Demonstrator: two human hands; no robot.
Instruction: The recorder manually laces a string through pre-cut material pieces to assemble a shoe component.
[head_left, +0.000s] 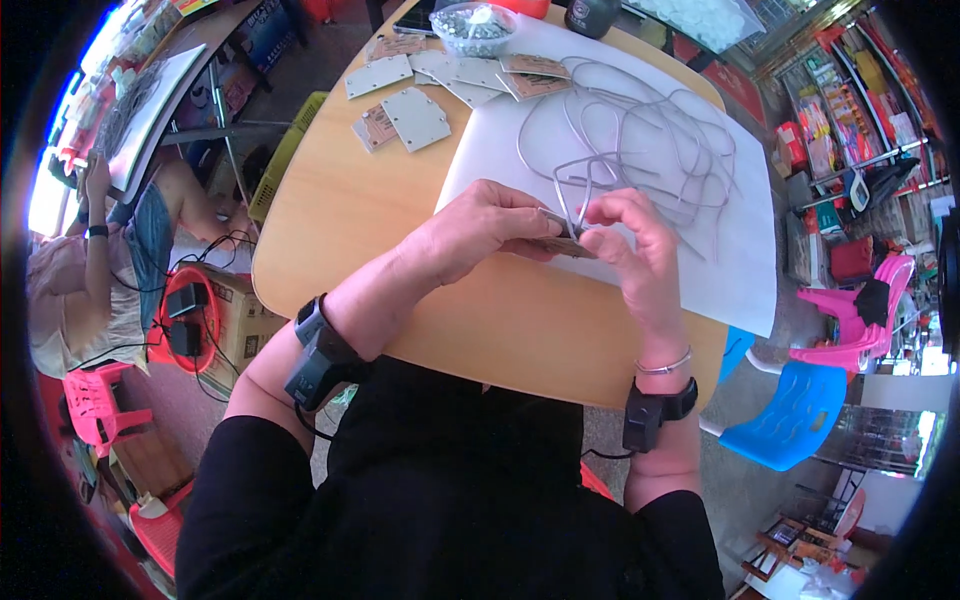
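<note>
My left hand is closed on a small flat panel with a brownish face, held just above the near part of the table. A thin grey cord runs up from the panel in a narrow loop. My right hand pinches the cord where it meets the panel, thumb and forefinger together; the fingertips partly hide the exact contact. Beyond both hands, the rest of the cord lies in loose coils. Several similar square panels, some grey and some brown, are spread at the far left of the table.
A white sheet covers the right part of the wooden table. At the far edge stand a clear bowl of small metal pieces and a dark bottle. A blue chair is at the right; another person sits at left.
</note>
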